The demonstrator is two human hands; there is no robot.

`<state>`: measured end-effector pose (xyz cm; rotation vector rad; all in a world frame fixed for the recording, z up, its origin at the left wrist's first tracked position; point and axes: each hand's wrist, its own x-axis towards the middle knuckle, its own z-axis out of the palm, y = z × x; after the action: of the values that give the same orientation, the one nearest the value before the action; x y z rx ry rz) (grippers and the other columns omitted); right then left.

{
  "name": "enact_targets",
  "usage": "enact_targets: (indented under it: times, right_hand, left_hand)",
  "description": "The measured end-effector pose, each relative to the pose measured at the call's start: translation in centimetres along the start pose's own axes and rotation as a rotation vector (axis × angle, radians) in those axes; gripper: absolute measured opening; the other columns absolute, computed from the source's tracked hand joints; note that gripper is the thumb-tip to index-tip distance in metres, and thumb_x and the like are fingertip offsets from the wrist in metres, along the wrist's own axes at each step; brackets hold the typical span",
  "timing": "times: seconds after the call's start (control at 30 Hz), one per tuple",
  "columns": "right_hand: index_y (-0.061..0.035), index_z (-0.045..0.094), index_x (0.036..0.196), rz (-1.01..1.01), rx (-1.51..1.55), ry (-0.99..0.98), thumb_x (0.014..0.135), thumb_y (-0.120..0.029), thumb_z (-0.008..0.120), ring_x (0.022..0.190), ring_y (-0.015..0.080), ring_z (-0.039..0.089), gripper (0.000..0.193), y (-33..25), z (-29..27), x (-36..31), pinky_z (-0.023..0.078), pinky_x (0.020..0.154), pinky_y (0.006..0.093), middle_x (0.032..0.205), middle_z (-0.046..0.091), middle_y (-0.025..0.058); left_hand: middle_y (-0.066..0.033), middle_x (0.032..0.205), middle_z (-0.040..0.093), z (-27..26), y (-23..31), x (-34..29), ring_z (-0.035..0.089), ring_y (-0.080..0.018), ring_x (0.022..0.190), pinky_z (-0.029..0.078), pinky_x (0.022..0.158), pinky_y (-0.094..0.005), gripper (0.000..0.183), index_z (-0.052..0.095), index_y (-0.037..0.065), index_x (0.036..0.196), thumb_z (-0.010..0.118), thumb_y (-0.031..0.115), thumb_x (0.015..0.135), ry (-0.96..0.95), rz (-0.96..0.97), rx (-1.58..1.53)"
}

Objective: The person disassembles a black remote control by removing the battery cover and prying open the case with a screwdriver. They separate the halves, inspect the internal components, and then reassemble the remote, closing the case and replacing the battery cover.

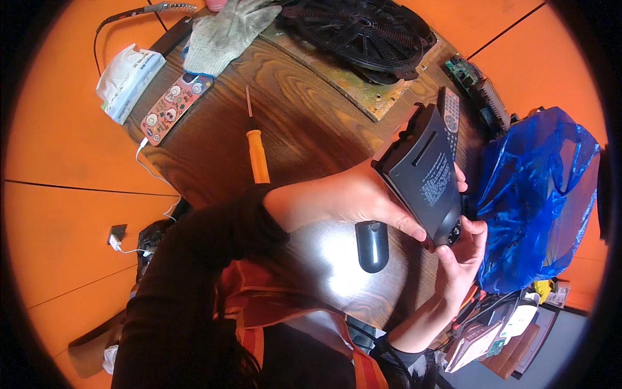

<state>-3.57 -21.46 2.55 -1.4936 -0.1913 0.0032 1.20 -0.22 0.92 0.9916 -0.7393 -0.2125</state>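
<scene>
A black plastic device casing (pixel 426 172) with slots and pale print on its face is raised over the right part of the table, tilted, its narrow rounded end toward me. My left hand (pixel 366 198) grips its side from the left, thumb along the lower edge. Around the rounded end, the fingers and thumb of my right hand (pixel 463 256) are closed, next to a small dark opening. Below my left hand lies a glossy black rounded cover (pixel 372 247) on the wooden table (pixel 304 123). An orange-handled screwdriver (pixel 257 152) lies left of my left hand.
A remote control (pixel 449 111) lies behind the casing. Farther back are a large black fan (pixel 363 35) on a worn board (pixel 382 104), a glove (pixel 227 39) and a circuit board (pixel 476 87). A phone (pixel 173 110) and tissue pack (pixel 131 81) sit left, a blue bag (pixel 538 201) right.
</scene>
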Motion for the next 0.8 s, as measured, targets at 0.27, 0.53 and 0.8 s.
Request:
enact_targets:
  times: [0.27, 0.53, 0.8]
  right_hand:
    - [-0.0030, 0.044, 0.103, -0.059, -0.015, 0.010, 0.061, 0.003, 0.078, 0.096, 0.0161, 0.052, 0.054, 0.4, -0.1, 0.0, 0.051, 0.072, 0.0244, 0.102, 0.052, 0.0079]
    - [-0.0012, 0.044, 0.103, -0.280, -0.304, 0.166, 0.063, 0.008, 0.074, 0.097, 0.0181, 0.050, 0.051, 1.2, 1.0, -0.1, 0.040, 0.087, 0.0286, 0.107, 0.046, 0.0108]
    - [0.0002, 0.043, 0.103, -0.414, -0.385, 0.189, 0.063, 0.002, 0.076, 0.096, 0.0186, 0.049, 0.051, 1.2, 1.9, -0.3, 0.036, 0.089, 0.0282, 0.105, 0.047, 0.0129]
  left_hand:
    - [-0.0128, 0.136, 0.037, 0.1, -0.1, -0.5, 0.039, -0.0248, 0.123, 0.034, 0.101, -0.0371, 0.080, 0.024, 0.004, 0.136, 0.071, 0.007, 0.071, -0.045, 0.113, 0.069]
    - [-0.0184, 0.128, 0.044, 1.2, 1.1, -1.1, 0.046, -0.0285, 0.117, 0.041, 0.093, -0.0436, 0.056, 0.029, 0.004, 0.134, 0.051, 0.028, 0.089, 0.350, -0.064, -0.563]
    - [-0.0173, 0.118, 0.052, 0.7, 1.2, -0.8, 0.052, -0.0324, 0.110, 0.042, 0.093, -0.0472, 0.040, 0.040, 0.003, 0.122, 0.047, 0.028, 0.091, 0.386, 0.044, -0.477]
